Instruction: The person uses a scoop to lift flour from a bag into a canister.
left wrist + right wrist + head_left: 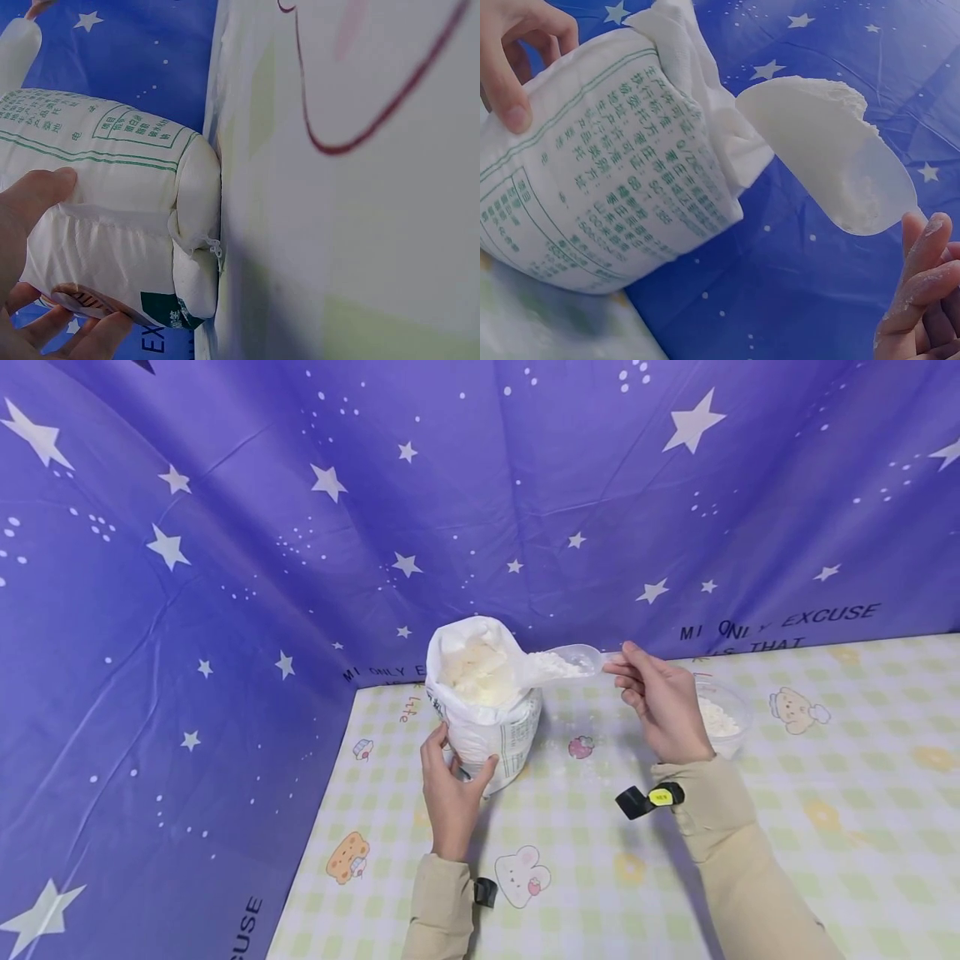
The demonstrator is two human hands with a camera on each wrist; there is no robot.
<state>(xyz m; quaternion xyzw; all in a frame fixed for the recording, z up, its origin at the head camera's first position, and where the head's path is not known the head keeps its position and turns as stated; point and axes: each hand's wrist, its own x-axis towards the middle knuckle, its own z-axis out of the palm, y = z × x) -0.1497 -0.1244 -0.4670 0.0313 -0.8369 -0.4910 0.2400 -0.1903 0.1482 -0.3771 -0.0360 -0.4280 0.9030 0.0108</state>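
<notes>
A white cloth-like bag (513, 743) of pale flour-like powder stands on the table with its top folded open. My left hand (453, 793) grips its near side, thumb and fingers spread around it. Green printing covers the bag (112, 150) in the left wrist view. With its handle pinched in my right hand (667, 706), a clear plastic scoop (585, 658) hangs level beside the bag's mouth. White powder fills much of the scoop (817, 142), and powder dusts the fingers (922, 289) of that hand.
Partly behind my right wrist, a clear round bowl (733, 743) holds white powder. A checked tablecloth (570, 810) with cartoon prints covers the table, with some powder spilled between bag and bowl. Purple star-patterned curtains (465, 502) rise behind and to the left.
</notes>
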